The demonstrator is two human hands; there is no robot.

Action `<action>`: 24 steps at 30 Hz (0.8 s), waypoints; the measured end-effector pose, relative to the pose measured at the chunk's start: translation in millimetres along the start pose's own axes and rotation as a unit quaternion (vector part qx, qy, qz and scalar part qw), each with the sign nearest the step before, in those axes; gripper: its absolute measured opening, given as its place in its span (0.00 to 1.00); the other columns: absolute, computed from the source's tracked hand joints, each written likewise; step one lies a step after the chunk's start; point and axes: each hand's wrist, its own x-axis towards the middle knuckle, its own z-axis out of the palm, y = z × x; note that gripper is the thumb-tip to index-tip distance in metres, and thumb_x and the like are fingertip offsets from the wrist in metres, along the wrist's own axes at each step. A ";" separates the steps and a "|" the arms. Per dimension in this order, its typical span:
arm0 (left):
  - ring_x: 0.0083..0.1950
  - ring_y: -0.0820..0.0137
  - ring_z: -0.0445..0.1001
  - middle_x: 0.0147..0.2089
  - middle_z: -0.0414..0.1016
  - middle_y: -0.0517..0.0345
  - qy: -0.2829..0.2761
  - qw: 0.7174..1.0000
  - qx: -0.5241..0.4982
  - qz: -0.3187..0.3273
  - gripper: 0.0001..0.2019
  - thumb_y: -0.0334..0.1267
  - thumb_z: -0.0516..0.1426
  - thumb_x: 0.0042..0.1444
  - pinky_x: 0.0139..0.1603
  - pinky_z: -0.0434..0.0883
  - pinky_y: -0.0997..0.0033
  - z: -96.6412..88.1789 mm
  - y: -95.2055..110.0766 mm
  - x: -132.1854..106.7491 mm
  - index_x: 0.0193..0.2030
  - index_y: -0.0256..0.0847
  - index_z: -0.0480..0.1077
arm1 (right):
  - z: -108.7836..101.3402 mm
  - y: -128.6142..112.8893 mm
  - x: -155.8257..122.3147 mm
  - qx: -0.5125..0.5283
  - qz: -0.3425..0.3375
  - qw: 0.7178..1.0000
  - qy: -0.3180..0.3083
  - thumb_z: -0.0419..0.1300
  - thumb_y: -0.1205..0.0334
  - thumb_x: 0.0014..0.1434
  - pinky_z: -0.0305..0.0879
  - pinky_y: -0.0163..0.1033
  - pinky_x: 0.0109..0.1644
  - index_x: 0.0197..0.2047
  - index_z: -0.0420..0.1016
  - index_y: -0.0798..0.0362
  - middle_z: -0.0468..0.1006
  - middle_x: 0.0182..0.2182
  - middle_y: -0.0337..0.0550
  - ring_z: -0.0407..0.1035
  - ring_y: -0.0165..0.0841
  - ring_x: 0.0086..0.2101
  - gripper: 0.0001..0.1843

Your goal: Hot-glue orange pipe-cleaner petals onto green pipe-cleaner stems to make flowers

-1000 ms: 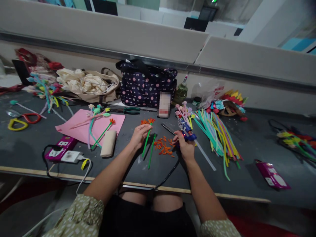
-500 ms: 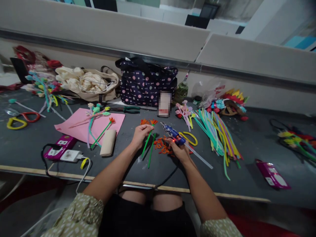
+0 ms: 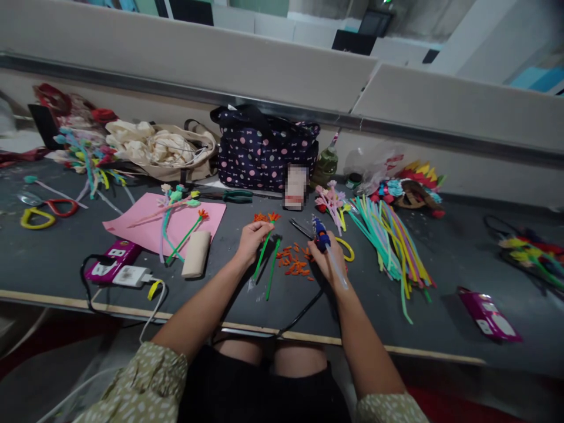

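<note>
L hand [image 3: 252,241] fingers pinch orange flower [image 3: 262,256], long axis slanting twd person; R hand [image 3: 322,259] fingers wrap glue gun [image 3: 322,238], pointing fwd, right of flower; petals [image 3: 296,261] btwn.

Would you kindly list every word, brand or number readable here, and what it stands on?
None can be read.
Pale item with red base: pixelated.
Clear plastic bag: red print, too blurred.
White power adapter: markings too small.
</note>
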 end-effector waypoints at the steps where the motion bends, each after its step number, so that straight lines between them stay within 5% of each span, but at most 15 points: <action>1: 0.20 0.81 0.52 0.19 0.59 0.67 0.001 1.000 -0.001 0.001 0.15 0.48 0.68 0.41 0.22 0.49 0.76 -0.2 -0.3 0.3 0.25 0.37 0.73 | 0.0 0.7 0.2 -0.001 -0.001 1.000 0.006 0.60 0.47 0.54 0.58 0.38 0.31 0.34 0.66 0.48 0.71 0.25 0.37 0.66 0.36 0.26 0.14; 7: 0.21 0.81 0.51 0.19 0.60 0.67 -0.001 1.000 -0.018 0.012 0.15 0.46 0.69 0.41 0.22 0.47 0.77 -0.8 -0.9 1.5 0.25 0.36 0.74 | -0.1 4.8 2.3 0.025 0.021 0.999 0.031 0.59 0.46 0.54 0.60 0.39 0.34 0.34 0.67 0.48 0.74 0.27 0.39 0.68 0.36 0.29 0.15; 13: 0.20 0.81 0.52 0.19 0.61 0.66 -0.003 1.000 -0.023 0.005 0.15 0.46 0.69 0.40 0.22 0.48 0.76 0.6 -0.3 -0.3 0.25 0.36 0.75 | 7.1 6.5 2.6 0.005 0.016 1.000 -0.012 0.57 0.51 0.55 0.62 0.38 0.37 0.38 0.68 0.49 0.78 0.32 0.42 0.71 0.37 0.32 0.12; 19: 0.21 0.81 0.52 0.19 0.61 0.66 -0.014 1.000 -0.019 0.003 0.15 0.46 0.70 0.39 0.22 0.49 0.76 2.0 -1.7 -0.2 0.26 0.36 0.76 | 15.7 3.9 -0.7 -0.121 0.022 0.989 -0.083 0.59 0.58 0.59 0.53 0.35 0.33 0.45 0.67 0.50 0.77 0.31 0.41 0.70 0.36 0.30 0.11; 24: 0.21 0.80 0.53 0.19 0.61 0.66 -0.023 1.000 -0.004 0.017 0.15 0.47 0.69 0.40 0.23 0.49 0.76 1.1 -6.1 2.3 0.26 0.37 0.75 | 24.2 -3.3 -1.8 -0.183 -0.022 0.980 -0.080 0.56 0.60 0.63 0.52 0.35 0.34 0.45 0.67 0.52 0.77 0.33 0.44 0.70 0.36 0.34 0.07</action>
